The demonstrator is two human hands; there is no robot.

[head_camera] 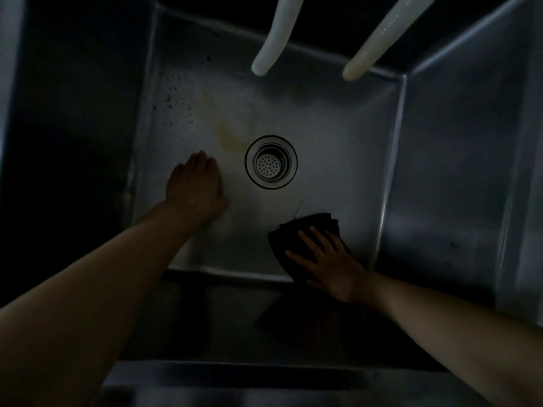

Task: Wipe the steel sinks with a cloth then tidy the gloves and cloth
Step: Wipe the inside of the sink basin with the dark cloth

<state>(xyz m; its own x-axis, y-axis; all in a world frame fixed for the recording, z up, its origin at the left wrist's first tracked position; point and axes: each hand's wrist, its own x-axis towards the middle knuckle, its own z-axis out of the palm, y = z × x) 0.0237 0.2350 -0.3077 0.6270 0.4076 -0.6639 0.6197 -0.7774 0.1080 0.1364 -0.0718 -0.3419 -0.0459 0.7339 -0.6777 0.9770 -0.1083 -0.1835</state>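
Right hand (332, 265) fingers spread flat, pressing cloth (305, 230) onto sink (338, 171) floor to wipe; left hand (195, 183), fingers together, braces.

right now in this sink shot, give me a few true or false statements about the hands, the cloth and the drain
1. The right hand presses flat on a dark cloth. True.
2. The left hand holds the cloth. False: it rests bare on the sink floor, left of the drain.
3. The cloth covers the drain. False: the drain strainer is uncovered, and the cloth lies nearer the front wall.
4. Two pale hoses hang over the back of the sink. True.
5. A yellowish stain sits just up-left of the drain. True.
6. Both hands wear gloves. False: both are bare.
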